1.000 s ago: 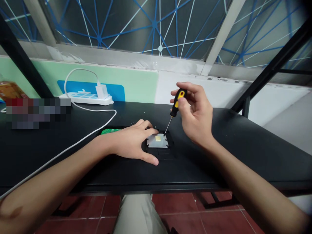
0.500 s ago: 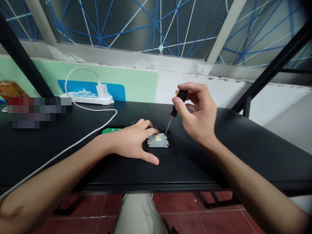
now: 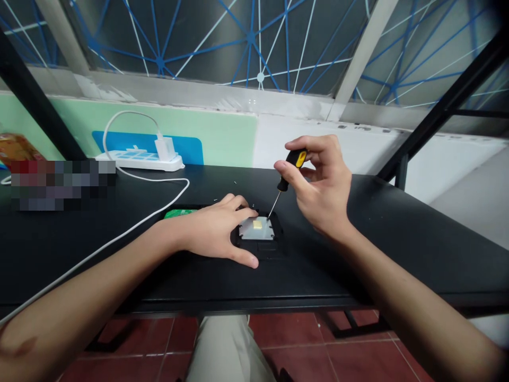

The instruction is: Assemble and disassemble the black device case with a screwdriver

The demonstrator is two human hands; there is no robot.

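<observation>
My right hand [image 3: 324, 183] grips the black and yellow handle of a screwdriver [image 3: 283, 184], its shaft slanting down to the left. The tip meets the upper right corner of a silver metal plate [image 3: 248, 232] with a small pale yellow pad [image 3: 257, 225] on it. That plate sits in a flat black casing [image 3: 278, 245]. Across the casing's left part lies my left hand [image 3: 217, 228], fingers spread and thumb stretched toward me. A green circuit board [image 3: 178, 213] shows beyond my left wrist, mostly covered.
A white power strip [image 3: 139, 160] with a plugged-in charger [image 3: 165, 148] stands at the back left. Its white cable [image 3: 155, 212] runs across the black table [image 3: 358, 254] toward my left forearm. Small screw-like bits [image 3: 235, 182] lie behind the casing. An orange package [image 3: 18, 151] is far left.
The screwdriver handle has turned in my right fingers, so more of its yellow side shows. My left hand keeps its place on the casing. The view has shifted very slightly.
</observation>
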